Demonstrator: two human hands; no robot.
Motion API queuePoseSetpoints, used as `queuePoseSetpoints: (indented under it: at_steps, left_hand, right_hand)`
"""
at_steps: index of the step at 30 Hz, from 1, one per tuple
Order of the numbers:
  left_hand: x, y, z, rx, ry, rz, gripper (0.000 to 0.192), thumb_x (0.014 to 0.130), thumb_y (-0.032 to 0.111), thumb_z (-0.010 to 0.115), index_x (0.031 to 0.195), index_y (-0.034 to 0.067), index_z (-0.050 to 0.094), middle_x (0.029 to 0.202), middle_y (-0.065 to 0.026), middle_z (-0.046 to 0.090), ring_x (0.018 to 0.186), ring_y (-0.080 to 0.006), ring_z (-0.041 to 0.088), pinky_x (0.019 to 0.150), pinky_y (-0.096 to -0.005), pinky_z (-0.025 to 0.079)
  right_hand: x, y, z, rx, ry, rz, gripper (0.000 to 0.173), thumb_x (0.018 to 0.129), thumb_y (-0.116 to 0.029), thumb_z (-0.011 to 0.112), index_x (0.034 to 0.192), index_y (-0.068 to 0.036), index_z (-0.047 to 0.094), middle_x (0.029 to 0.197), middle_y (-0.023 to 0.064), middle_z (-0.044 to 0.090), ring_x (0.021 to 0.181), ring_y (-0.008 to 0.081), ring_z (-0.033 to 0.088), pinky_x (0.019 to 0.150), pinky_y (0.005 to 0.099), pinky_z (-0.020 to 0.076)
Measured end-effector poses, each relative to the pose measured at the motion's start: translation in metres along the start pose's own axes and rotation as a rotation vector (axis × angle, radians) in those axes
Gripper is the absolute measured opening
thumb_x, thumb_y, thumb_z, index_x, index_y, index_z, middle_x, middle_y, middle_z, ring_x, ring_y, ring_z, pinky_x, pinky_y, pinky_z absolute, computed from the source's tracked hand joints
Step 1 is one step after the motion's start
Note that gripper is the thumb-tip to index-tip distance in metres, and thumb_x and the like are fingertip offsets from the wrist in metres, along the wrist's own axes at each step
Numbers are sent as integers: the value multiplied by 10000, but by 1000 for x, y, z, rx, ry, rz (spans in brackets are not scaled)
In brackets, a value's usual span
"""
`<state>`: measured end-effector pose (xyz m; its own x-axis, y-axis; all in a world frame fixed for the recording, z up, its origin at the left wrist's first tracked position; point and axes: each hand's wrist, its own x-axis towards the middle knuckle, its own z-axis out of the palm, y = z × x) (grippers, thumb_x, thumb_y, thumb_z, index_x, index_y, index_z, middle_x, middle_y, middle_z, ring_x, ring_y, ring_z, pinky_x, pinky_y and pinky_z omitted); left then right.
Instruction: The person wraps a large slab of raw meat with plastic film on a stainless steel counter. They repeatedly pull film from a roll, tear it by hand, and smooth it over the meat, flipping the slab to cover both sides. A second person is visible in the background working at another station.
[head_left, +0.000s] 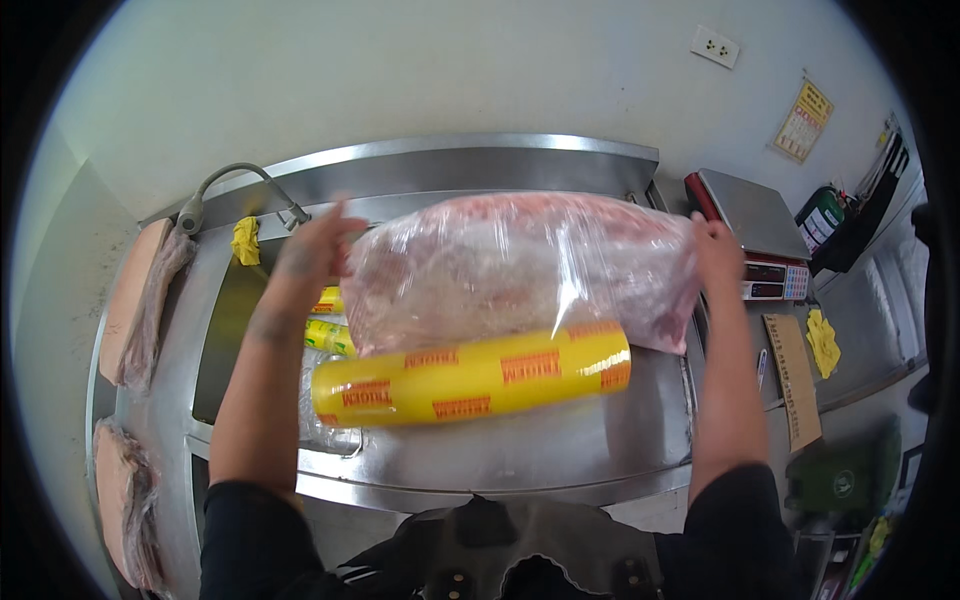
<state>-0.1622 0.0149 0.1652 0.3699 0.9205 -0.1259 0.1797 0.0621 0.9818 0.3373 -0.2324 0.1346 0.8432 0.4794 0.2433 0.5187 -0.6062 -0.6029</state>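
A large slab of pale pink meat (517, 262), covered in clear plastic film, is at the middle of the stainless steel counter (480, 457). My right hand (720, 251) has its fingers closed on the slab's upper right end. At the opposite end is my left hand (330, 236), slightly blurred, its fingers apart and close beside the film. Whether they touch it is hard to see. A thick yellow roll of cling film (472, 373), printed in red, lies slantwise along the slab's near side and covers its lower edge.
Film-wrapped meat slabs (135, 300) (124, 502) lie at far left beside a sink (217, 337) with a flexible faucet (247, 169). Smaller yellow packages (330, 337) sit behind my left forearm. On the right are a weighing scale (757, 214), a cardboard strip (793, 382) and a yellow cloth (823, 343).
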Motion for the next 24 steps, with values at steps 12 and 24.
queuePoseSetpoints:
  at_steps: [12,24]
  left_hand:
    - [1,-68,-34,959,136,209,713,873,503,715,1369,12,573,1240,-251,649,1186,-391,617,1043,-432,472]
    - [126,-126,-81,324,235,-79,970,893,629,650,1575,47,281,1585,-169,371,1429,-336,394,1055,-494,418]
  right_hand:
    - [-101,20,146,575,-509,-128,680,919,-443,705,1423,-35,499,1248,158,596,1121,280,598,956,407,494]
    - [19,-85,163,104,-239,-322,831,885,-541,679,1457,20,457,1453,268,503,1338,400,508,1107,450,419]
